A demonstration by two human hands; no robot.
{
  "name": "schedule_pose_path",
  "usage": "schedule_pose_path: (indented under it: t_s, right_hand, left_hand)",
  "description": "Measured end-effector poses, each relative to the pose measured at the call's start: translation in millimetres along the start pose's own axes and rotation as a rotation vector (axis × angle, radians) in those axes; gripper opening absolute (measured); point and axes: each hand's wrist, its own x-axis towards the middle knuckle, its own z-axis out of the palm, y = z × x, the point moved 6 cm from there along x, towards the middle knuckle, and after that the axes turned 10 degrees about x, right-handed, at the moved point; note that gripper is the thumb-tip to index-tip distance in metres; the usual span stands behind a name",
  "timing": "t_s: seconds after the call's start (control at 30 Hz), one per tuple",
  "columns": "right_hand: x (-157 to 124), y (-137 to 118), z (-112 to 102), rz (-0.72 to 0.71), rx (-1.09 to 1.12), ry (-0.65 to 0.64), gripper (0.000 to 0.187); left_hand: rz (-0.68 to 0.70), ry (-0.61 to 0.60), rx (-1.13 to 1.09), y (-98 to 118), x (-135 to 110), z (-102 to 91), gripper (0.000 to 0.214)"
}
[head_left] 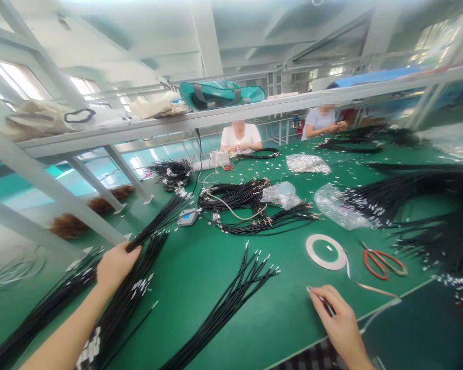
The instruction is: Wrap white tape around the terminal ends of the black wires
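Note:
My left hand (118, 264) is closed around a bundle of thin black cables (158, 218) at the left of the green table, their white-tagged ends pointing away from me. Under and beside that hand lie more black cables (129, 288) with white tags. My right hand (334, 311) is pinched above the table near its front edge. A small pale tip shows at its fingertips and something dark lies inside the fingers, too hidden to name. Between my hands, a loose fan of black cables (231, 298) with white ends rests on the table.
A roll of white tape (312, 252) and red-handled scissors (384, 263) lie ahead of my right hand. Coiled cables (231, 198), a small grey device (188, 217) and plastic bags (341, 208) sit farther back. A shelf frame (111, 134) borders the left. Two people work across the table.

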Motion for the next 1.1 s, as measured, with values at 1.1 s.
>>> schedule_pose_path:
  t_s: [1.1]
  right_hand:
    - [-4.2,-8.7,-3.9,0.031,-0.061,0.114,0.018]
  left_hand:
    - [1.052,0.492,-0.192,183.8,-235.9,70.6,0.036]
